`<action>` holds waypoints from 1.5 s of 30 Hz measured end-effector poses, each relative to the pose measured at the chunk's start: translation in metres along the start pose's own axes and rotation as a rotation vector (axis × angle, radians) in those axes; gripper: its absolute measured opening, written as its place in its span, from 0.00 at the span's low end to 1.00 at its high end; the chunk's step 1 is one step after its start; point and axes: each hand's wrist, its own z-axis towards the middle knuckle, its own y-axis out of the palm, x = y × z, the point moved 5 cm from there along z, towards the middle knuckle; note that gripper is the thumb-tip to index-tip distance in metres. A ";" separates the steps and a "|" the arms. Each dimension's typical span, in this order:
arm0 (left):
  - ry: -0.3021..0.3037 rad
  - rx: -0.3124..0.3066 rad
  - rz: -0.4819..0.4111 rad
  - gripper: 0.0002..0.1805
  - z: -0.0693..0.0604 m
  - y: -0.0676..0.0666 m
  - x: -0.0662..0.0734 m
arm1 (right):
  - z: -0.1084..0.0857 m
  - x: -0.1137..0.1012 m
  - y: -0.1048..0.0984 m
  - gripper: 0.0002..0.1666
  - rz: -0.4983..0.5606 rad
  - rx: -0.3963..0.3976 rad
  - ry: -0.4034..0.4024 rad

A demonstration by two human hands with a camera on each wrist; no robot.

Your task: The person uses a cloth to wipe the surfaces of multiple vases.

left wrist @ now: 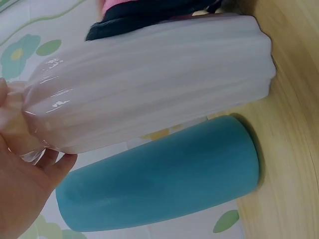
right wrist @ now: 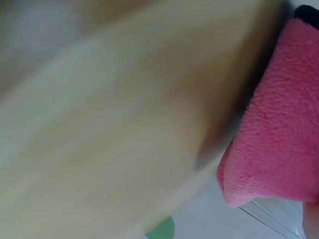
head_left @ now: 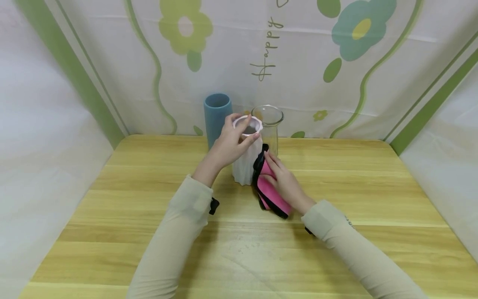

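Observation:
A white ribbed vase stands upright on the table, and my left hand grips it round its rim. In the left wrist view the left fingers curl round the neck of the vase. My right hand holds a pink cloth with black edging against the vase's right side. The right wrist view shows the fluffy pink cloth at the right, with only a bit of a finger below it.
Behind the white vase at the left stands a blue cylindrical vase. A clear glass vase stands behind it at the right. The wooden table backs onto a flower-patterned curtain.

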 end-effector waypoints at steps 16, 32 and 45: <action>0.000 -0.023 0.012 0.33 -0.005 -0.005 0.002 | 0.023 -0.026 -0.030 0.41 0.059 0.184 -0.057; -0.013 -0.015 -0.093 0.37 -0.004 -0.001 -0.002 | -0.001 0.000 0.004 0.43 0.005 -0.072 0.055; 0.007 0.006 -0.022 0.32 -0.005 -0.006 0.002 | 0.012 -0.012 -0.012 0.43 0.041 0.065 -0.001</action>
